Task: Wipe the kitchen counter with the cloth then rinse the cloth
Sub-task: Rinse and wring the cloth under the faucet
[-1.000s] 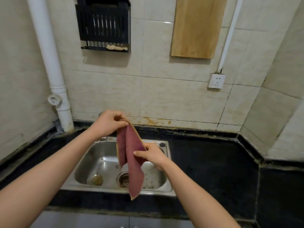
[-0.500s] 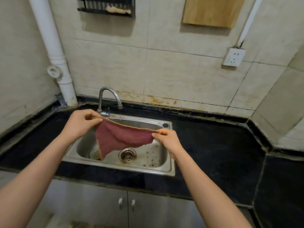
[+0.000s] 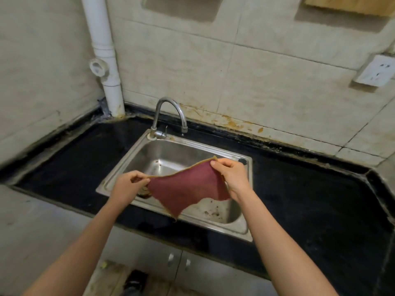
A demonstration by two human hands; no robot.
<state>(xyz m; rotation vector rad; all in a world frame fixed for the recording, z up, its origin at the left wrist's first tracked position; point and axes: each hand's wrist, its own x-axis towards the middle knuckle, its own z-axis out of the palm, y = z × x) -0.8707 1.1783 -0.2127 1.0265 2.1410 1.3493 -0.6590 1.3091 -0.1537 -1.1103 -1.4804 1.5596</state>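
A dark red cloth with a tan edge hangs spread out above the steel sink. My left hand pinches its left corner. My right hand pinches the upper right corner, a little higher and farther back. The cloth's lower corner droops over the sink's front rim. The black counter runs along both sides of the sink. A curved chrome tap stands behind the basin, with a drop at its spout and no stream running.
A white drain pipe stands in the back left corner. A wall socket sits at the right, and a wooden board hangs above it. Grey cabinet doors lie under the counter. Rust stains mark the tiles behind the tap.
The cloth went from hanging folded to being stretched between both hands. My hands have dropped lower and moved apart over the sink, and the view has tilted down.
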